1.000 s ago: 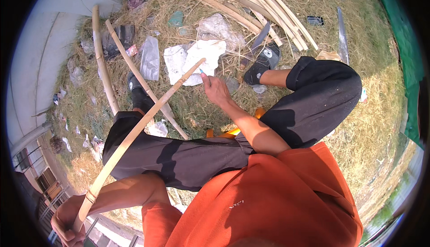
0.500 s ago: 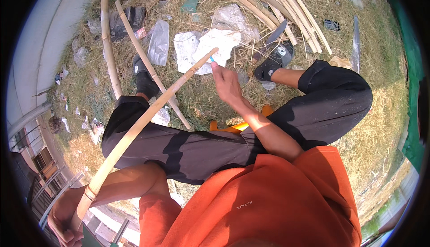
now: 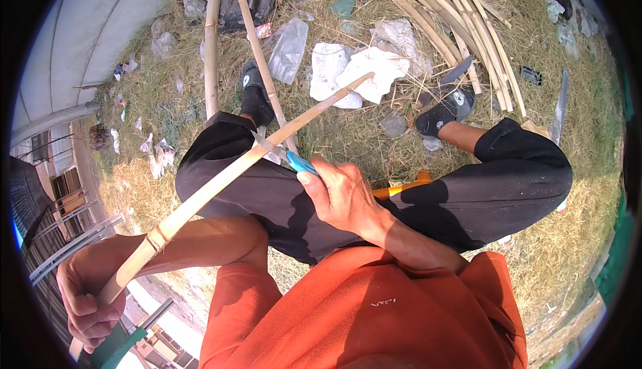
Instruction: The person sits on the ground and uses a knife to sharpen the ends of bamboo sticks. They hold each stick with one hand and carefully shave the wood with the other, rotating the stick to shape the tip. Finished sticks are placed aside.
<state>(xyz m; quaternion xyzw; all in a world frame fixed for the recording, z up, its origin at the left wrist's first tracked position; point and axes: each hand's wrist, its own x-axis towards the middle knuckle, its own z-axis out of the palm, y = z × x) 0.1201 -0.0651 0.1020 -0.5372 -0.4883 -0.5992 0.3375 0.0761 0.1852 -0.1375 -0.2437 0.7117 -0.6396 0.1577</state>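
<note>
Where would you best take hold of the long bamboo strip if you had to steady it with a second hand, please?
Probably the bare middle of the bamboo strip, coming from below over the thigh. The left hand grips its lower end, and the right hand holds a blue-handled knife against it higher up, so a grip below the blade stays clear of the edge.

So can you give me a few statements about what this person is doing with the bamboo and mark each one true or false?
1. The left hand grips one end of a long bamboo strip. True.
2. The right hand is empty. False: it holds a blue-handled knife against the strip.
3. The strip lies flat on the ground. False: it is held up, slanting across the person's lap.
4. A bundle of bamboo strips lies on the dry grass ahead. True.
5. The person wears a green shirt. False: the shirt is orange.
</note>
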